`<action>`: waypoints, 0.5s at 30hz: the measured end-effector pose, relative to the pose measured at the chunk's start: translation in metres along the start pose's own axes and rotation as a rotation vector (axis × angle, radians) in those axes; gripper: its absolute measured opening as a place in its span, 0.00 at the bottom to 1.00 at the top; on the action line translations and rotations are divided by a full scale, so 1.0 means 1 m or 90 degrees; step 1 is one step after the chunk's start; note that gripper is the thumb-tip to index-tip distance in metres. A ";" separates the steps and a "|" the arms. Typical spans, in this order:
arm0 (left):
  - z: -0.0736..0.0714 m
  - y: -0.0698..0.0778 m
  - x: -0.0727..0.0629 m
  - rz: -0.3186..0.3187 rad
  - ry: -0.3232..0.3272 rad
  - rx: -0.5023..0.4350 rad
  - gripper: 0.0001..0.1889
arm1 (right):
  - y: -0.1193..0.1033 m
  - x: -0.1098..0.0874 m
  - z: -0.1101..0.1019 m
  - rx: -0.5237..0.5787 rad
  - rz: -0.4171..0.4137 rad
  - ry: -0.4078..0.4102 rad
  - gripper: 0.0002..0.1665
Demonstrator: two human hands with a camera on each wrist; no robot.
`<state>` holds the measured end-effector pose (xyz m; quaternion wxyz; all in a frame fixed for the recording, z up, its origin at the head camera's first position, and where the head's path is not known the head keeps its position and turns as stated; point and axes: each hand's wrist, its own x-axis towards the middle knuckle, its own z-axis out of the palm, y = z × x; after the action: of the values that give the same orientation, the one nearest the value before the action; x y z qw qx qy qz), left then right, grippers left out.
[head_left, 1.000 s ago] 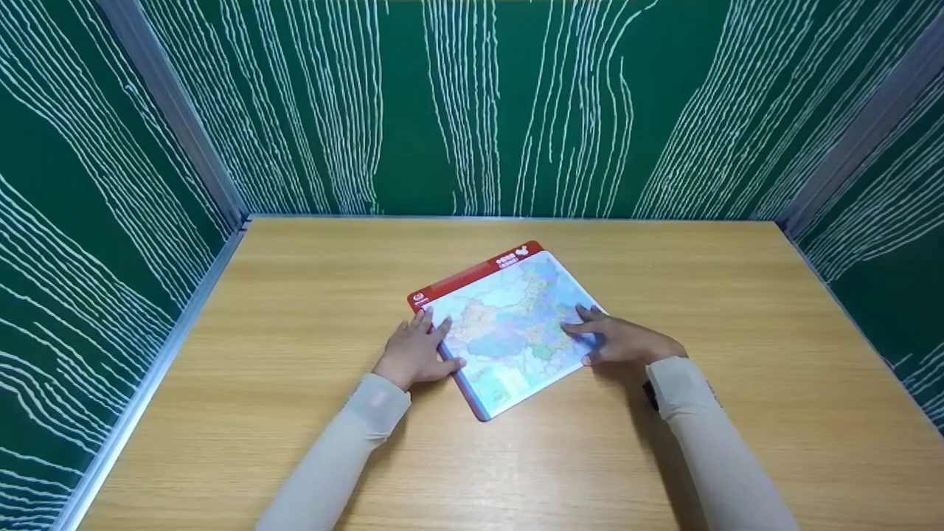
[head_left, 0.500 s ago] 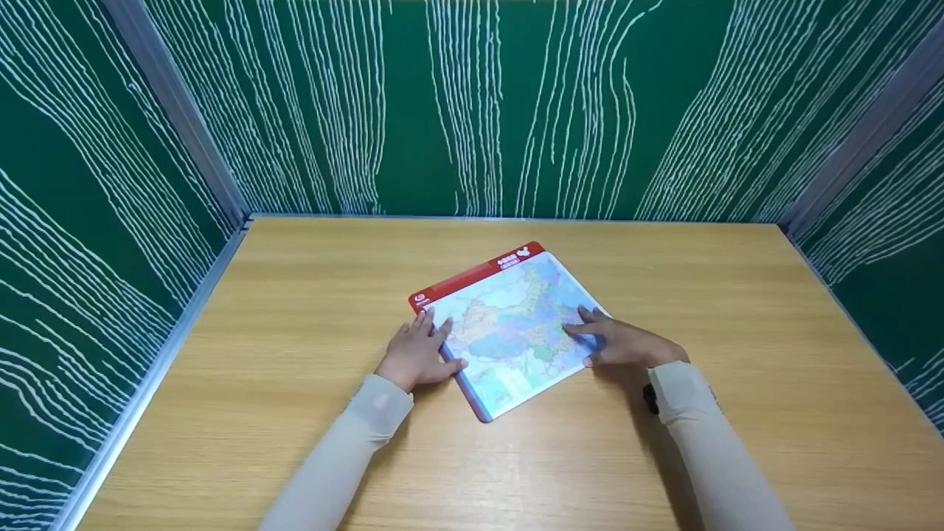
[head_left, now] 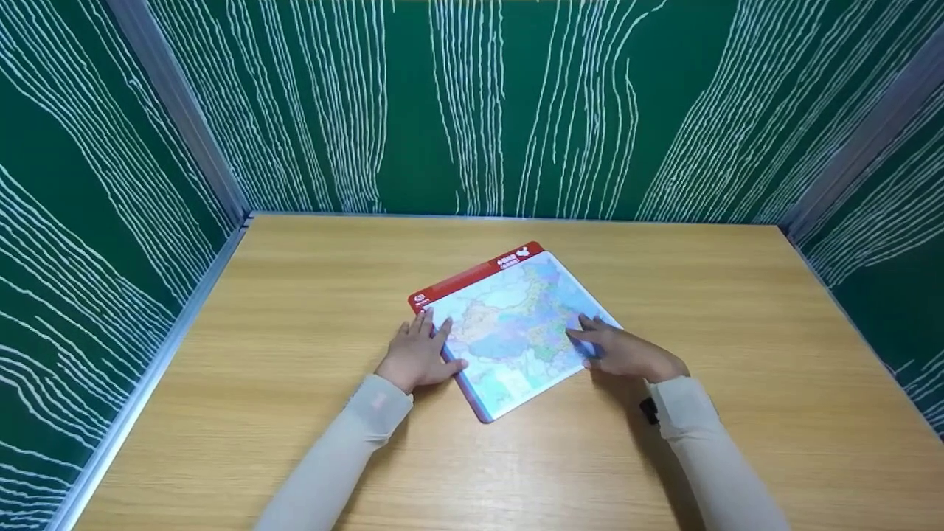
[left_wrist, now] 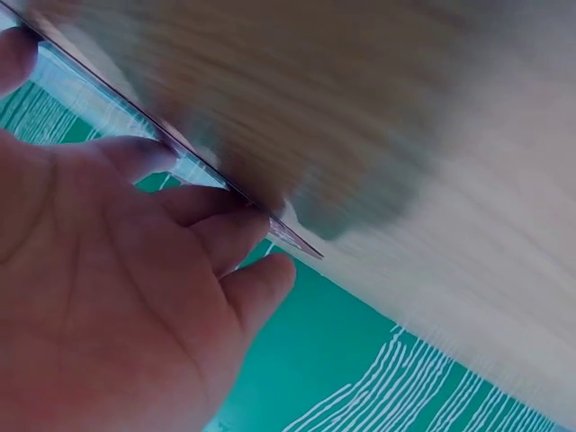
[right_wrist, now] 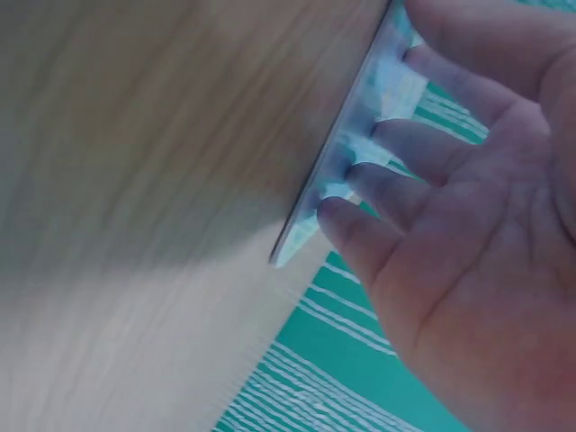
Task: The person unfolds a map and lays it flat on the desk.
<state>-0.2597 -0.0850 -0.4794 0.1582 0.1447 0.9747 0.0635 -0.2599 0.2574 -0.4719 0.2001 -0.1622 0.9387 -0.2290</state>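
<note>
A thin map board [head_left: 509, 332] with a red top band [head_left: 472, 276] lies tilted on the wooden table, its printed face up. My left hand [head_left: 417, 358] rests on its left edge, fingers spread, thumb over the lower part. In the left wrist view those fingertips [left_wrist: 243, 211] meet the board's edge. On the right side, my right hand [head_left: 627, 350] touches the map with extended fingers, thumb near the lower right edge. The right wrist view shows several fingertips [right_wrist: 337, 216] on the glossy surface [right_wrist: 306, 225]. Part of the right edge is hidden beneath this hand.
The wooden table [head_left: 310, 295] spreads around the board on every side. Green panels [head_left: 413, 110] with wavy white lines stand behind it and at both sides, joined by grey metal posts [head_left: 177, 103].
My right hand has slid slightly down the board's right side, baring more of that edge. My left hand and the board stay in place.
</note>
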 end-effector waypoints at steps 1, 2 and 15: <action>0.000 0.000 0.000 0.000 0.001 -0.003 0.44 | -0.002 -0.002 0.001 -0.007 -0.004 0.002 0.33; 0.000 0.000 0.001 0.003 0.003 -0.008 0.44 | -0.004 -0.004 0.002 -0.016 -0.009 0.005 0.33; -0.014 -0.009 0.007 0.119 0.078 0.005 0.40 | -0.033 -0.025 0.013 -0.019 -0.092 0.080 0.37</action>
<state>-0.2734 -0.0919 -0.4698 0.0914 0.2313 0.9650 0.0832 -0.2250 0.2343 -0.4588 0.1213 -0.2174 0.9387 -0.2386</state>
